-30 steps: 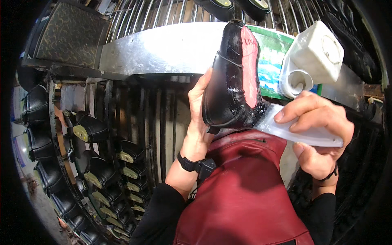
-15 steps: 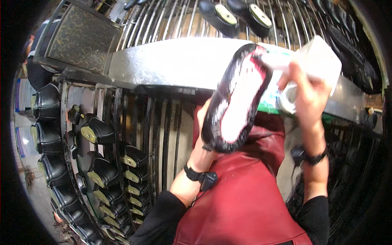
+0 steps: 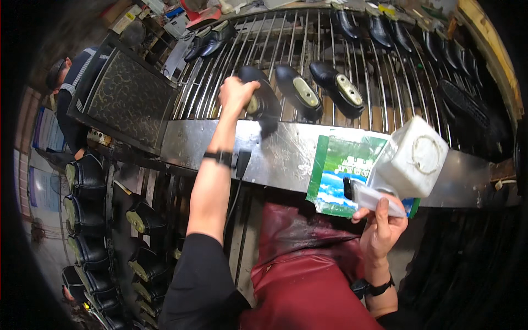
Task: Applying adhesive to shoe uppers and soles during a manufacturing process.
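Observation:
On the metal bar rack, my left hand (image 3: 235, 94) reaches far forward, fingers closed at the side of a black shoe (image 3: 267, 96). This shoe is blurred by motion; the yellowish top of a last shows in its opening. Closer to me, my right hand (image 3: 382, 223) grips the pale flat handle of a brush (image 3: 369, 197) with short dark bristles. The brush is over a green and blue printed piece of card (image 3: 335, 165). Just beyond that hand, a white plastic container (image 3: 415, 157) lies tilted on the card, its round-marked base upward.
Two black shoes on lasts (image 3: 300, 93) sit on the rack (image 3: 275, 41) right of my left hand. A steel ledge (image 3: 220, 137) runs along its front. More shoes (image 3: 91, 220) hang at left. A patterned chair back (image 3: 135, 93) and another person (image 3: 77, 99) are beyond.
The black shoe, held sole up over my lap before, is now upright on the rack with my left hand at it. My right hand has come down and nearer with the brush.

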Action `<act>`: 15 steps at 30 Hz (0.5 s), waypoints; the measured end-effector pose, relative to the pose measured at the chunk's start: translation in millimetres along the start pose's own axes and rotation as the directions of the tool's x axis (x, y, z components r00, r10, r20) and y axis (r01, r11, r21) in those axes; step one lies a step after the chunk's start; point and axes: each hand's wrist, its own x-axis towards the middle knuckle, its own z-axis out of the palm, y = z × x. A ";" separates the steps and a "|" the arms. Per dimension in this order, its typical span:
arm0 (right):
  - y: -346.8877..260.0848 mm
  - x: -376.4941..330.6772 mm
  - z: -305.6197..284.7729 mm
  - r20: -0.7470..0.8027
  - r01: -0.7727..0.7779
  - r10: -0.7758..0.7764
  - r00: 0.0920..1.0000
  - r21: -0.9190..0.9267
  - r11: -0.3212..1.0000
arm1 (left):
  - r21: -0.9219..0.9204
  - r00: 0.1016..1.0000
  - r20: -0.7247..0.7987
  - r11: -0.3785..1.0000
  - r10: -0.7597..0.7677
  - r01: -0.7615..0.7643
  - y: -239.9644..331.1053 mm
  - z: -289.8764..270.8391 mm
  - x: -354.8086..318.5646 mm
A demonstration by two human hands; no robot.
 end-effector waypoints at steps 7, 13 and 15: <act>8.3 -7.7 3.0 -0.119 -0.040 0.033 0.992 -0.055 0.998 | 0.190 0.998 0.034 0.980 -0.058 0.051 25.6 47.3 27.8; 18.1 -0.3 -17.0 -0.085 -0.106 0.101 0.991 -0.058 0.993 | -0.146 0.975 -0.217 0.986 0.048 -0.081 -39.0 9.9 -115.8; 16.4 -1.1 -24.9 -0.076 -0.143 0.143 0.987 0.007 0.990 | -0.007 0.904 -0.410 0.990 0.124 -0.139 -80.4 -50.8 -197.0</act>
